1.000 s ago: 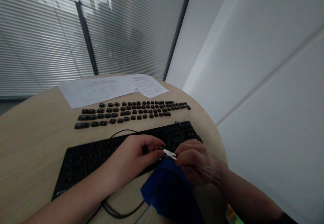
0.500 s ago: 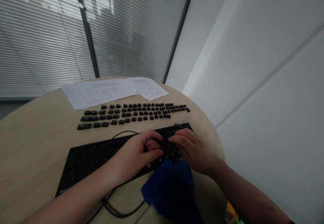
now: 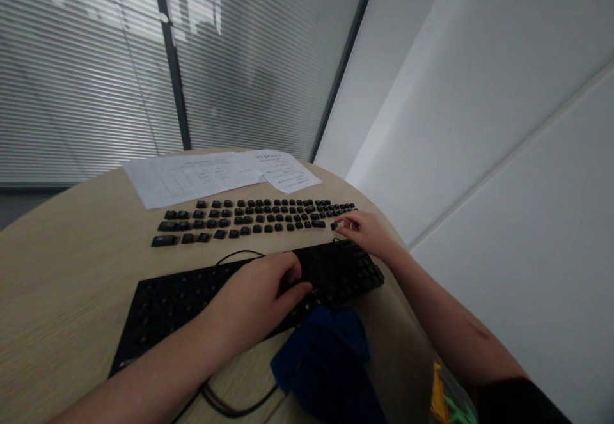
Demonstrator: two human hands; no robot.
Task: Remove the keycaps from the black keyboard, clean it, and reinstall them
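Note:
A black keyboard (image 3: pixel 182 296) lies slanted across the table, many of its keycaps off. My left hand (image 3: pixel 266 286) rests over its middle with fingers curled and thumb low; whatever the fingers may hold is hidden. Beyond the keyboard's far right edge, my right hand (image 3: pixel 362 229) pinches a small black keycap (image 3: pixel 334 226) at the table surface. This keycap sits to the right of the rows of loose keycaps (image 3: pixel 244 220) laid out behind the keyboard. A blue cloth (image 3: pixel 326 363) bunches against the keyboard's near edge.
Printed paper sheets (image 3: pixel 201 174) lie at the back of the round wooden table (image 3: pixel 57 270). A black cable (image 3: pixel 235 411) loops in front of the keyboard. At lower right is a clear bag (image 3: pixel 453 398) with yellow and green contents. A white wall (image 3: pixel 503 123) borders the right side.
My right hand has moved from the keyboard, up and to the right, to the end of the keycap rows, with a keycap at its fingertips. My left hand stays on the keyboard, its fingers more curled.

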